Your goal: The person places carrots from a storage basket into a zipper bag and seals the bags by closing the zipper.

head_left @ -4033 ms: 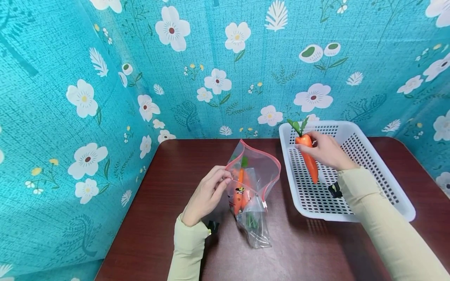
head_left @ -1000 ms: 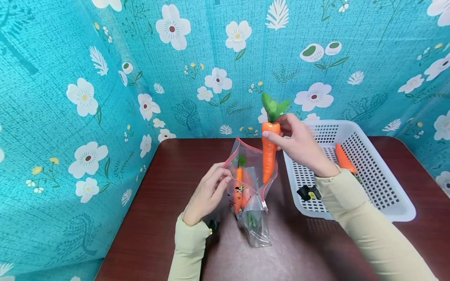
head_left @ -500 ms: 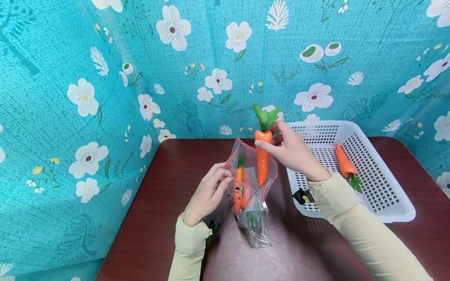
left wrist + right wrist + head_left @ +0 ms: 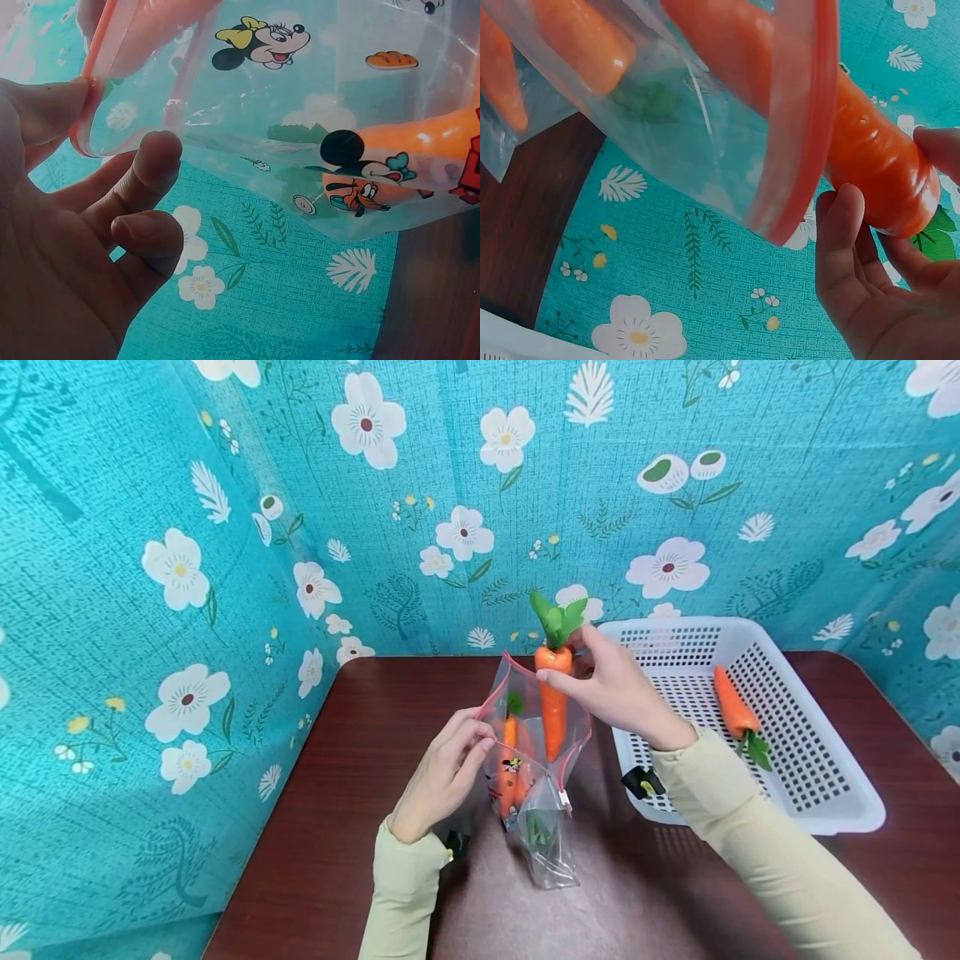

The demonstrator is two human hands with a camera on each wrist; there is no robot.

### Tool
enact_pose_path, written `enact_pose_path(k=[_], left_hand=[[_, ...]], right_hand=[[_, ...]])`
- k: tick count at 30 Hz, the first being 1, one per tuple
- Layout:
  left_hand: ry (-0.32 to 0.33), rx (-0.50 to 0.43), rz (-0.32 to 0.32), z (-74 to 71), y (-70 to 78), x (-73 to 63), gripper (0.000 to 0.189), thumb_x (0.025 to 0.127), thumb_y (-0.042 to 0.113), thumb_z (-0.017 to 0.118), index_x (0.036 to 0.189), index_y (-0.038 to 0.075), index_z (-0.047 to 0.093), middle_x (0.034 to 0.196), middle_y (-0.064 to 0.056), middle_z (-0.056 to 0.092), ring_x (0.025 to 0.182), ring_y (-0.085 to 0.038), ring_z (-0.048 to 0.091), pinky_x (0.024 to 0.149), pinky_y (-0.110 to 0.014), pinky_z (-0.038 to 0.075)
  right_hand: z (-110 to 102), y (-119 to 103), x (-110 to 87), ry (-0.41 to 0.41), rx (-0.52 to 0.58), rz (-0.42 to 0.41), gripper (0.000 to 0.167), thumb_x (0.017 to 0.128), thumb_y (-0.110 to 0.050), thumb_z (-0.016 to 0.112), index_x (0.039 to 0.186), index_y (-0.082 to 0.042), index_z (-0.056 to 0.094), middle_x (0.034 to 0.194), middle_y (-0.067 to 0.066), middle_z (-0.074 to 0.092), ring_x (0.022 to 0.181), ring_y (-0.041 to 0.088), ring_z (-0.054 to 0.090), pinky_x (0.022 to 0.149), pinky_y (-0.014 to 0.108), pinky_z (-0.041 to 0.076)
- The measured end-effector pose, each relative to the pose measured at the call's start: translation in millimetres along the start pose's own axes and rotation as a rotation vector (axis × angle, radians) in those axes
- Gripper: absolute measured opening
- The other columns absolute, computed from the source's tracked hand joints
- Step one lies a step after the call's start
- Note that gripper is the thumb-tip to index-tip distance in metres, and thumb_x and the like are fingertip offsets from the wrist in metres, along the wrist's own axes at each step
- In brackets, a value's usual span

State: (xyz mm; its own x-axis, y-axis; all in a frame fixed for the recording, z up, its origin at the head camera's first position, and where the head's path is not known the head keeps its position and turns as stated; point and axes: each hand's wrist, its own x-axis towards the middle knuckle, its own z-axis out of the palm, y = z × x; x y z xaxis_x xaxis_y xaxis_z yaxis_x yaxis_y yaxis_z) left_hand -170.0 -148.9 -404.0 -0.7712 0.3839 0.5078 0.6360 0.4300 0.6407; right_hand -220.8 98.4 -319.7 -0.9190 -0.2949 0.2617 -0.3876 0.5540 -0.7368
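Note:
My right hand [image 4: 611,685] grips an orange carrot [image 4: 553,710] near its leafy top, tip pointing down. The carrot's lower part is inside the mouth of a clear zip bag [image 4: 551,847] with a red rim and cartoon prints. In the right wrist view the thumb and fingers hold the carrot's thick end [image 4: 900,180] just outside the red rim [image 4: 799,120]. My left hand [image 4: 446,768] pinches the bag's rim at its left side and keeps the mouth apart. More carrots [image 4: 507,768] show through the plastic, partly hidden by its prints.
A white perforated basket [image 4: 832,777] stands on the right of the dark wooden table [image 4: 360,735]. One carrot [image 4: 735,703] lies inside it. A blue flowered cloth [image 4: 420,560] hangs behind the table.
My right hand has brought the carrot from over the basket leftward and lowered its tip into the bag. My left hand stays on the rim. A second carrot in the basket has come into view.

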Motion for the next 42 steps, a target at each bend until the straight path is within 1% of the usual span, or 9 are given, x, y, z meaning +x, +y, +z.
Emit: enact_pose_path(k=[8,14,21,23,25,29,33,39,42], left_hand=[[-0.009,0.003,0.014,-0.6,-2.2,0.6,0.009,0.099,0.018,0.053,0.104,0.012,0.059,0.121,-0.012,0.056,0.076,-0.008,0.052,0.067,-0.023,0.049],[0.004,0.025,0.011,-1.2,-2.7,0.6,0.011,0.100,0.021,0.052,0.103,0.013,0.059,0.124,-0.008,0.054,0.077,-0.008,0.052,0.066,-0.022,0.048],[0.024,0.056,0.010,-2.5,-4.3,0.9,0.010,0.100,0.020,0.052,0.102,0.013,0.059,0.124,-0.010,0.055,0.076,-0.008,0.051,0.065,-0.022,0.047],[0.028,0.054,0.006,-3.1,-3.9,1.0,0.011,0.100,0.021,0.052,0.102,0.013,0.059,0.123,-0.009,0.055,0.076,-0.007,0.051,0.064,-0.022,0.047],[0.036,0.052,0.002,-3.6,-3.2,1.0,0.010,0.100,0.021,0.053,0.102,0.013,0.059,0.123,-0.009,0.055,0.076,-0.007,0.051,0.064,-0.021,0.048],[0.064,0.040,0.008,-4.4,-2.7,0.8,0.006,0.098,0.016,0.056,0.102,0.012,0.059,0.121,-0.008,0.055,0.076,-0.007,0.052,0.063,-0.021,0.048],[0.121,0.017,0.026,-5.2,-2.3,1.2,0.005,0.097,0.011,0.056,0.101,0.010,0.060,0.120,-0.011,0.056,0.073,-0.008,0.053,0.060,-0.020,0.047],[0.253,-0.008,0.049,-7.3,-0.6,0.9,0.006,0.095,0.006,0.057,0.100,0.008,0.061,0.127,-0.012,0.056,0.068,-0.011,0.051,0.058,-0.020,0.044],[0.280,-0.017,0.059,-7.7,0.7,1.2,0.009,0.094,0.003,0.058,0.102,0.007,0.061,0.131,-0.013,0.054,0.067,-0.012,0.050,0.056,-0.021,0.043]], right_hand=[[4,1,-0.2,-0.021,-0.027,-0.012,0.044,0.086,-0.034,0.072,0.113,-0.005,0.055,0.096,0.010,0.068,0.081,0.020,0.065,0.071,0.034,0.049],[5,3,-1.3,-0.067,-0.023,-0.040,0.049,0.086,-0.033,0.073,0.123,-0.004,0.059,0.108,0.010,0.070,0.092,0.022,0.068,0.081,0.041,0.053],[-1,9,-3.4,-0.082,-0.108,0.030,0.048,0.085,-0.030,0.073,0.121,-0.001,0.059,0.109,0.014,0.068,0.092,0.026,0.064,0.080,0.040,0.050],[-3,11,-4.7,-0.122,-0.143,0.051,0.043,0.086,-0.031,0.071,0.114,0.000,0.062,0.102,0.014,0.068,0.085,0.024,0.063,0.074,0.037,0.050],[-4,14,-6.3,-0.171,-0.181,0.061,0.033,0.087,-0.031,0.069,0.102,-0.001,0.066,0.086,0.010,0.067,0.072,0.020,0.059,0.064,0.033,0.048],[-4,20,-8.1,-0.214,-0.227,0.034,0.021,0.090,-0.023,0.064,0.078,-0.006,0.065,0.059,0.001,0.052,0.053,0.015,0.044,0.050,0.028,0.037],[-2,19,-7.8,-0.152,-0.221,-0.002,0.027,0.093,-0.020,0.059,0.068,-0.010,0.061,0.052,-0.002,0.045,0.049,0.014,0.042,0.049,0.027,0.035],[-2,10,-6.6,-0.023,-0.154,-0.014,0.035,0.096,-0.023,0.054,0.062,-0.012,0.053,0.051,-0.003,0.036,0.047,0.016,0.038,0.048,0.029,0.032],[0,7,-6.6,0.026,-0.119,-0.027,0.038,0.096,-0.023,0.053,0.060,-0.013,0.049,0.051,-0.003,0.033,0.047,0.016,0.036,0.048,0.029,0.030]])
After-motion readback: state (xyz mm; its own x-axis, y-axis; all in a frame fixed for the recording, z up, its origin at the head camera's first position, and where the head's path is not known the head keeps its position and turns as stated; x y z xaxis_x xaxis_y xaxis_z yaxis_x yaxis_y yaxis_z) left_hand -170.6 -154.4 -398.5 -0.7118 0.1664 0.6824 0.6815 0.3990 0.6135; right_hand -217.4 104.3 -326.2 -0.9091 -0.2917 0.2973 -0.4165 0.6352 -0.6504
